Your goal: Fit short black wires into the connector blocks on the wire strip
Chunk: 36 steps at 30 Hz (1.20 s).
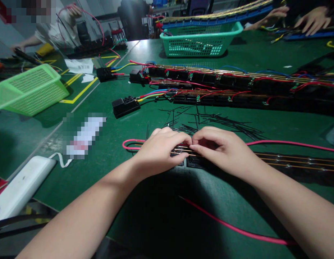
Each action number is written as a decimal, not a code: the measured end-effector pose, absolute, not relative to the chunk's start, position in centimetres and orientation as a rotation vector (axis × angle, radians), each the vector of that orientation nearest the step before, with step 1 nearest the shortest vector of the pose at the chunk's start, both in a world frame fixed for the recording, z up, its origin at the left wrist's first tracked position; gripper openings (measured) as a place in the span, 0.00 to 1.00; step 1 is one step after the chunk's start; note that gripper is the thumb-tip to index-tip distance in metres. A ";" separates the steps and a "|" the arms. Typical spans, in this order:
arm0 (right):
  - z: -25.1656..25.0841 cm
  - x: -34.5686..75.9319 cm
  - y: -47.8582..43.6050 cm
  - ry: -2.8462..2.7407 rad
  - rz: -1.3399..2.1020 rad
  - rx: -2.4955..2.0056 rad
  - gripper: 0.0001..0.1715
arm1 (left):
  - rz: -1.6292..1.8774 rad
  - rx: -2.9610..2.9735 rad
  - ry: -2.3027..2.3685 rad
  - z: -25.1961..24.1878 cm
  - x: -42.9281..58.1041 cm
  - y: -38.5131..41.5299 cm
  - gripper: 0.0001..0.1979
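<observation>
On the green surface (237, 203), one long black strip (304, 175) is laid, its long axis from left to right, with three thin copper-coloured wires (298, 162) in parallel. Beyond the strip, two perforated plastic baskets (195, 35) are placed. Over the strip, the left hand (160, 147) is curved; the right hand's (226, 147) fingertips are brought together; what is gripped cannot be told. Behind the strip, many thin black ties (234, 125) are scattered.

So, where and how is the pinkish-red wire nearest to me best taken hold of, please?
Probably pinch the pinkish-red wire just behind its left tip, coming from above left: that thin end looks free, while the right forearm hides the other end.
</observation>
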State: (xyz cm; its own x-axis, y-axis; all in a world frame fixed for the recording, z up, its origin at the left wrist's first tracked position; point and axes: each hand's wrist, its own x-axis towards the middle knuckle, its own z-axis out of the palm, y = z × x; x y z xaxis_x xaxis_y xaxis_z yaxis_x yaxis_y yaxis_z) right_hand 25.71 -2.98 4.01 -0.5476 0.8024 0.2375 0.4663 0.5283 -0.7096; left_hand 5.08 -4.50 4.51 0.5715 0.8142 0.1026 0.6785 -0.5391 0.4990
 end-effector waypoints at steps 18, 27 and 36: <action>3.9 25.7 -2.9 -2.245 0.737 -1.023 0.04 | 0.463 2.372 1.216 4.5 5.1 -4.5 0.10; 3.6 25.8 -2.8 -2.248 0.672 -0.995 0.04 | 0.468 2.363 1.226 4.4 5.1 -4.5 0.11; 3.9 25.7 -2.8 -2.250 0.614 -1.021 0.05 | 0.493 2.354 1.206 4.2 5.1 -4.3 0.12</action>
